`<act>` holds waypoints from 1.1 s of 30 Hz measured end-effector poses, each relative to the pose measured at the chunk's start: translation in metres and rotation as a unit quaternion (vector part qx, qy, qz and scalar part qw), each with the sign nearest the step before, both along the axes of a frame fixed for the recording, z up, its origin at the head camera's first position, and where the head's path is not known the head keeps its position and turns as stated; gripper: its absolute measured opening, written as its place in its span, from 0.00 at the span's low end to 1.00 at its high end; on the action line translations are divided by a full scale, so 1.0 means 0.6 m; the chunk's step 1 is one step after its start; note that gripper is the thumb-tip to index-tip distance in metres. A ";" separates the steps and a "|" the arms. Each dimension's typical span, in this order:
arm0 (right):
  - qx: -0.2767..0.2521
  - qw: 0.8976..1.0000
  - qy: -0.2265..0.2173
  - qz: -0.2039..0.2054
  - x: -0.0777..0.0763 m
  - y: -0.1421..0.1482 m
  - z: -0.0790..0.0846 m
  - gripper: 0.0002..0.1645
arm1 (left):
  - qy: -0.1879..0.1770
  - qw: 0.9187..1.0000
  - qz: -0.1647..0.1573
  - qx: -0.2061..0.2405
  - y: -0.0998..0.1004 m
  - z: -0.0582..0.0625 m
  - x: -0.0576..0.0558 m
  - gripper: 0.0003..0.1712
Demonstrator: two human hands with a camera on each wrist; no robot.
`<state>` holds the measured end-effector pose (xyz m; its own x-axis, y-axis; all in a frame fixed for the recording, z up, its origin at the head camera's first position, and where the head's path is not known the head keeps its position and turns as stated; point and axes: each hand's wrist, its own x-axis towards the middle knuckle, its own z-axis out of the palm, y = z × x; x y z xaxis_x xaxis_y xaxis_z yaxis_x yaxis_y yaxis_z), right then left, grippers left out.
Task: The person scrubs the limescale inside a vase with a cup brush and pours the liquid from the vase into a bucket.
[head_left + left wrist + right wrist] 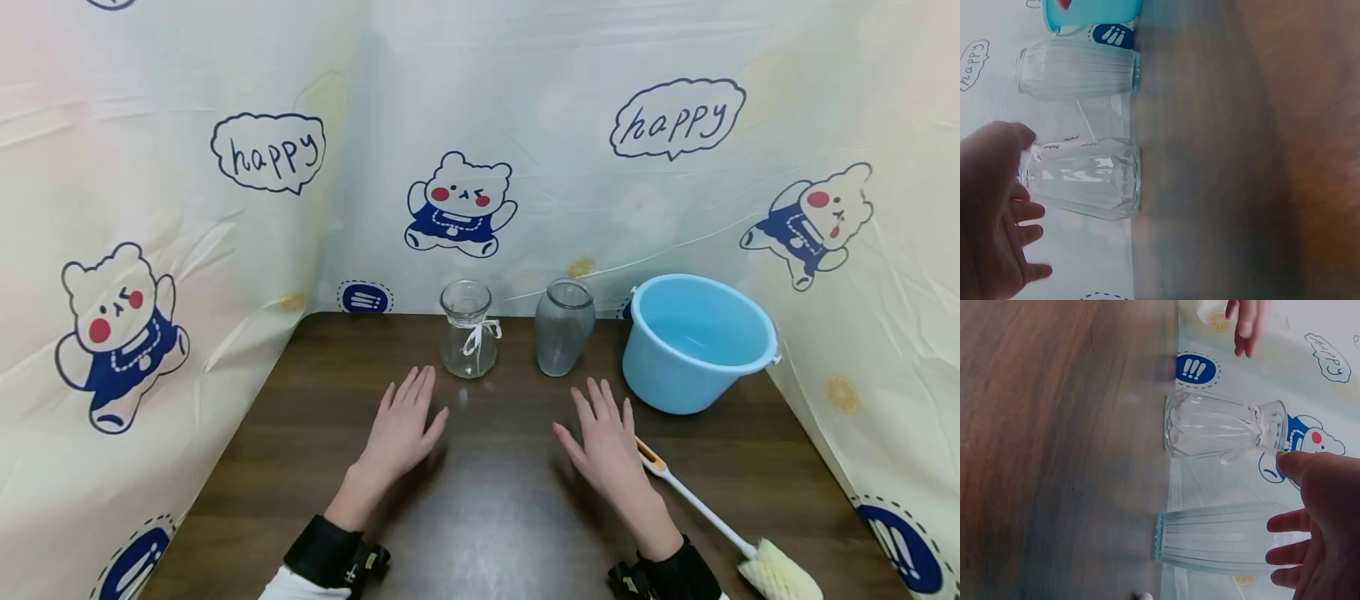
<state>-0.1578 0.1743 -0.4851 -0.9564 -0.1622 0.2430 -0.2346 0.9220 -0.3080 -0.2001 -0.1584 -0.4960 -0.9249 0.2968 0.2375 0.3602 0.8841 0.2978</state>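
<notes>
Two hands spread over a desk, two glass vessels just beyond

From where I stand, the person's left hand [400, 425] and right hand [607, 442] reach forward over the brown desk [480, 508], fingers extended and gripping nothing. I can't tell whether either palm touches the wood. Each wrist wears one black strap [326, 552].

Just past the left fingertips stands one clear jar [467, 357] with a white bow [480, 333] at its neck. Just past the right fingertips stands one ribbed vase [565, 333]. Both are upright near the back edge, with a gap between them.

One blue bucket [667, 385] stands upright at the back right corner, a narrow gap from the vase. One brush [707, 509] lies slantwise, its handle end right beside the right hand, its pale head [780, 573] towards the near right.

A broad stretch of wood separates the hands; another runs from the jar to the left edge. Printed cloth [562, 83] hangs around, showing three bears and two "happy" bubbles.
</notes>
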 end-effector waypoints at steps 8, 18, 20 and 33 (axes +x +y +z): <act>-0.008 0.999 0.026 0.025 0.004 -0.002 0.010 0.39 | -0.039 0.964 0.010 0.263 -0.003 0.019 -0.099 0.49; 0.001 0.999 0.021 0.027 0.007 0.001 0.009 0.36 | -0.117 0.928 0.008 0.354 0.023 0.030 -0.212 0.69; -0.004 0.999 0.019 0.028 0.006 0.003 0.008 0.36 | -0.127 0.920 0.006 0.370 0.034 0.030 -0.225 0.70; 0.002 1.000 0.016 0.018 0.002 0.015 0.001 0.34 | -0.109 0.882 -0.019 0.458 0.077 0.001 -0.269 0.58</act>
